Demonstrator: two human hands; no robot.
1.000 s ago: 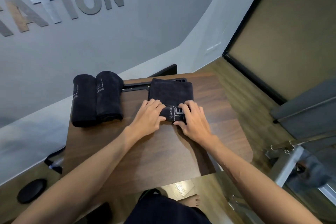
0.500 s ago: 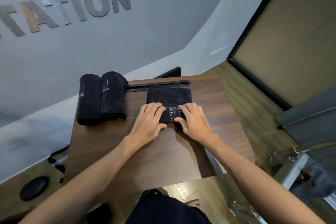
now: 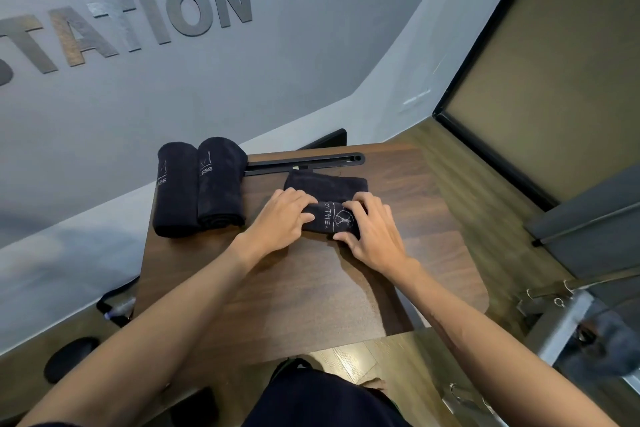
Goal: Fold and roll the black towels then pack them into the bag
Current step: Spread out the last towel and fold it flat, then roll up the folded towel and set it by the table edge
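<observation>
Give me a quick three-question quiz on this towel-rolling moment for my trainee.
1. True or false: both the left hand and the right hand grip the half-rolled towel.
2. How many finished rolls lie on the table? A) one B) two C) four
3. Fill in: the finished rolls lie to the ___ of the hands.

Key: 1 true; 2 B; 3 left
</observation>
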